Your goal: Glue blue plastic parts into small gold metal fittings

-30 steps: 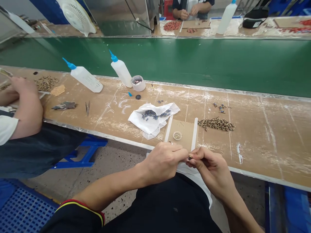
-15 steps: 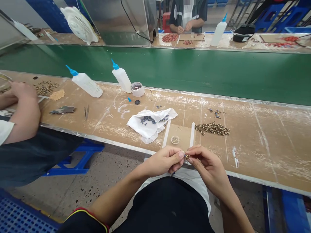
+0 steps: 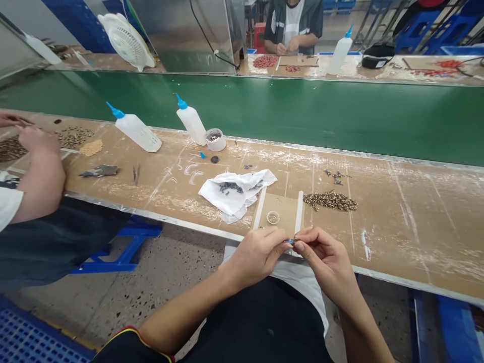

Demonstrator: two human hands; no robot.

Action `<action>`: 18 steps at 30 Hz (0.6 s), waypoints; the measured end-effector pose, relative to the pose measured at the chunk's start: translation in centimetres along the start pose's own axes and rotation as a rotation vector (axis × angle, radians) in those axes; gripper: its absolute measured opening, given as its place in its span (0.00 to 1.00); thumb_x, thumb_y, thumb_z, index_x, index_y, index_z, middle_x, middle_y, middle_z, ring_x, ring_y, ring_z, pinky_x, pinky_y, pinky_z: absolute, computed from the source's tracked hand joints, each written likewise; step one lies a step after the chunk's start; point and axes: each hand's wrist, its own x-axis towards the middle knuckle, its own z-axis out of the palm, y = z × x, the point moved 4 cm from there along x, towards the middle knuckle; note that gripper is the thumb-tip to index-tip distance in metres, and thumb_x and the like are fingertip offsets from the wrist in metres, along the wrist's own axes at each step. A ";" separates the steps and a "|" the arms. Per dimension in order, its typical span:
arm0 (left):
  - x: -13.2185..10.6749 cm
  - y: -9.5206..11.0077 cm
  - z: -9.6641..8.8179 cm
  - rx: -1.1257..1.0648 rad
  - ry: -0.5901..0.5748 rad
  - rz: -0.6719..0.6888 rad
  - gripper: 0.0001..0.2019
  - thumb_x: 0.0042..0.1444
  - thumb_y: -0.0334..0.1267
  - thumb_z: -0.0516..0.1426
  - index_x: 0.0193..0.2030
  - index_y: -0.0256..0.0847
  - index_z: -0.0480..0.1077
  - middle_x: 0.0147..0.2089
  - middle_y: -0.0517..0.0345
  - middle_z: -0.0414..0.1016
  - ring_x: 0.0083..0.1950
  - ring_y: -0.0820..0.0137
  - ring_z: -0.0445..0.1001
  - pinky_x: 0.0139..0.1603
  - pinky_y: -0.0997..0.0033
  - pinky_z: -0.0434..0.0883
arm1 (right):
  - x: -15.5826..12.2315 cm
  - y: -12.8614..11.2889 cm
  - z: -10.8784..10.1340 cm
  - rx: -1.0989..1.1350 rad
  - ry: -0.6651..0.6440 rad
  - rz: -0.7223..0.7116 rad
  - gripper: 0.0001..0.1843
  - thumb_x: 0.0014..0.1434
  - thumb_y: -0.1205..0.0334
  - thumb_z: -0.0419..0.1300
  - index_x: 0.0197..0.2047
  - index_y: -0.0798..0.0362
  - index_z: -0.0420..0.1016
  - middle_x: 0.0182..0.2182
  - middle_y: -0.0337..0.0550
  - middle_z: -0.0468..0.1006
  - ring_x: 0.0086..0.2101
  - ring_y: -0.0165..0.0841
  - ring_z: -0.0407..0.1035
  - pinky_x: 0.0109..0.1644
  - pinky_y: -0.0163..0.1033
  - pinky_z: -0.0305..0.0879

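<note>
My left hand (image 3: 264,254) is closed in a pinch on a small blue piece (image 3: 289,241), just past the table's front edge. Against its tip, my right hand (image 3: 325,259) pinches a tiny brass-coloured part, mostly hidden by the fingertips. Just beyond my hands, a small round clear cup (image 3: 273,217) rests on a cardboard pad (image 3: 285,205) edged with white strips. To the right lies a heap of small brass-coloured parts (image 3: 330,201), with a few blue pieces (image 3: 336,176) behind it. On the left, a crumpled white cloth (image 3: 217,199) carries several small dark-blue pieces (image 3: 231,187).
Two white bottles with blue nozzles (image 3: 138,132) (image 3: 192,123) and a tape roll (image 3: 216,140) stand toward the back. Tweezers (image 3: 136,174) lie farther left, near a co-worker's arm (image 3: 43,161). A green belt (image 3: 264,106) runs behind; another person (image 3: 293,30) sits across it.
My left hand has rolled over, its knuckles now more on top, and the blue piece shows lengthwise between my fingertips. The co-worker's second hand has come into view at the left.
</note>
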 end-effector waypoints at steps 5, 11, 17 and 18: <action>-0.1 -0.3 -0.2 0.000 0.018 0.059 0.13 0.67 0.32 0.48 0.32 0.36 0.69 0.28 0.58 0.67 0.29 0.72 0.64 0.32 0.73 0.60 | -0.1 -0.2 0.0 -0.088 -0.019 -0.038 0.05 0.65 0.61 0.61 0.35 0.51 0.73 0.36 0.41 0.74 0.38 0.31 0.69 0.40 0.34 0.66; 0.2 -0.4 0.3 -0.076 0.007 0.147 0.13 0.63 0.26 0.48 0.30 0.36 0.68 0.24 0.60 0.67 0.26 0.73 0.63 0.29 0.74 0.59 | -0.1 -0.4 -0.2 -0.200 -0.066 -0.143 0.08 0.65 0.64 0.60 0.32 0.51 0.69 0.34 0.41 0.74 0.34 0.30 0.68 0.37 0.33 0.64; 0.3 -0.8 0.9 -0.082 -0.026 0.131 0.14 0.63 0.26 0.48 0.26 0.38 0.63 0.22 0.62 0.63 0.24 0.74 0.60 0.27 0.73 0.56 | -0.1 0.5 -0.2 -0.213 -0.073 -0.105 0.11 0.65 0.62 0.59 0.30 0.51 0.67 0.33 0.41 0.75 0.33 0.31 0.69 0.37 0.35 0.65; 0.4 -0.9 1.0 -0.078 -0.040 0.112 0.14 0.63 0.28 0.48 0.26 0.38 0.63 0.22 0.62 0.63 0.24 0.74 0.60 0.27 0.73 0.56 | -0.1 0.7 -0.2 -0.209 -0.064 -0.095 0.10 0.65 0.61 0.59 0.30 0.51 0.68 0.33 0.41 0.75 0.33 0.31 0.69 0.37 0.35 0.65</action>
